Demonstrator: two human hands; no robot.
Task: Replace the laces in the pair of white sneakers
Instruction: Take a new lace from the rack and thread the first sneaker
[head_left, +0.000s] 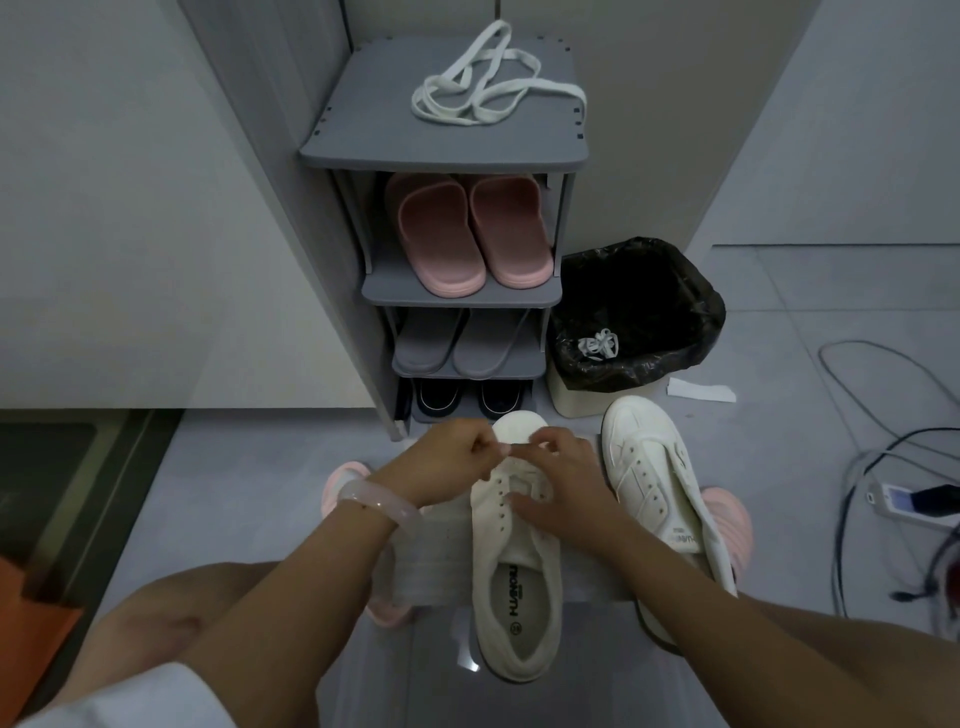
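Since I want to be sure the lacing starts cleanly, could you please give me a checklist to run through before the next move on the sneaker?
1. Sneaker being worked on lies between the hands, toe pointing away: ok.
2. Its eyelets look bare, old lace out: ok.
3. Left hand and right hand are at the toe-end eyelets, fingers pinching something small and white; whether it is a lace end: cannot tell.
4. Fresh laces lie loose on top of the shoe rack, not at hand: not ok.
5. Second sneaker lies to the right on the floor, eyelets bare, waiting: ok.
6. A lace bundle sits in the lined bin: ok.
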